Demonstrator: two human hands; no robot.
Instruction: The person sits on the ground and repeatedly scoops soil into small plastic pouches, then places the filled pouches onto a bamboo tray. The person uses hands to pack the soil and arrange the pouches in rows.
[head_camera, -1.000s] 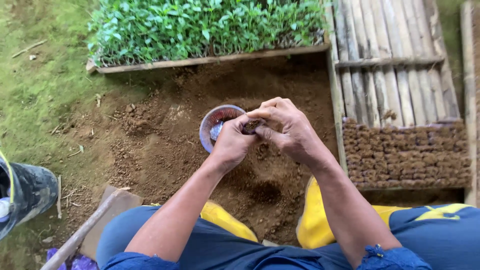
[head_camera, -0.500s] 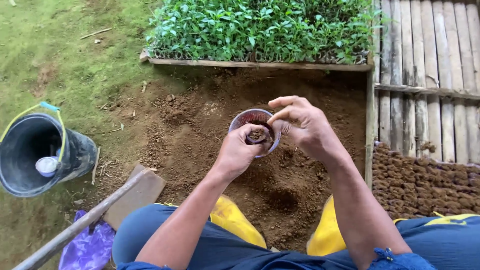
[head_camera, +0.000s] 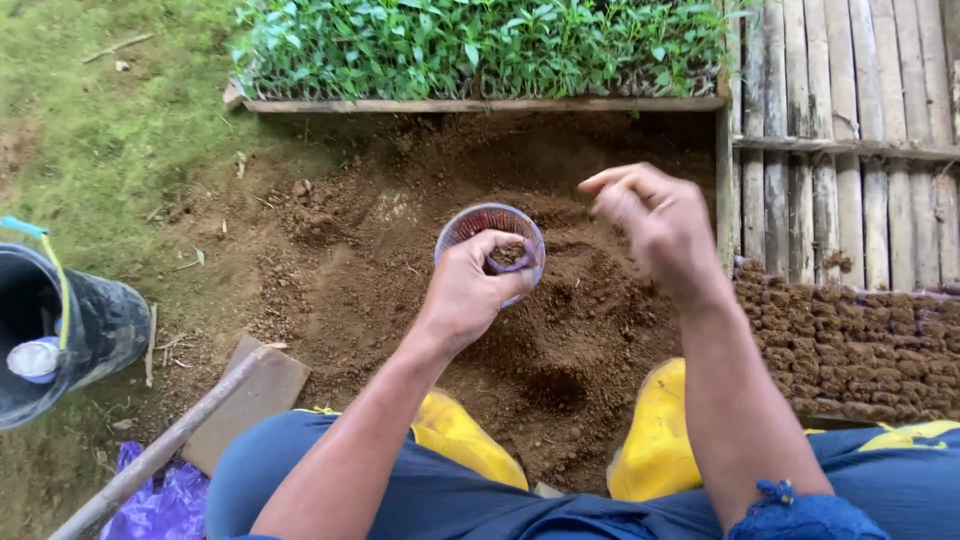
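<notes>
Closest to you, your knees in blue trousers (head_camera: 330, 480) frame the shot, with both yellow boots (head_camera: 655, 440) planted on the loose brown soil (head_camera: 350, 260). Down at your left side a wooden-handled hoe (head_camera: 170, 445) lies on the ground over a scrap of purple plastic (head_camera: 160, 505), and a black bucket (head_camera: 85, 330) stands just beyond it on the grass. Your left hand (head_camera: 470, 290) is wrapped around a small clear cup (head_camera: 490, 235), fingers curled over its rim, holding it up above the soil heap with a little dirt inside. Your right hand (head_camera: 655, 225) is up beside the cup, not touching it, fingers loosely bunched and holding nothing you can see; it is blurred. To your right, rows of filled soil pots (head_camera: 850, 340) sit packed together below the bamboo slats (head_camera: 850, 90). Farthest off, a wooden-edged bed of green seedlings (head_camera: 480, 45) runs across the top.
</notes>
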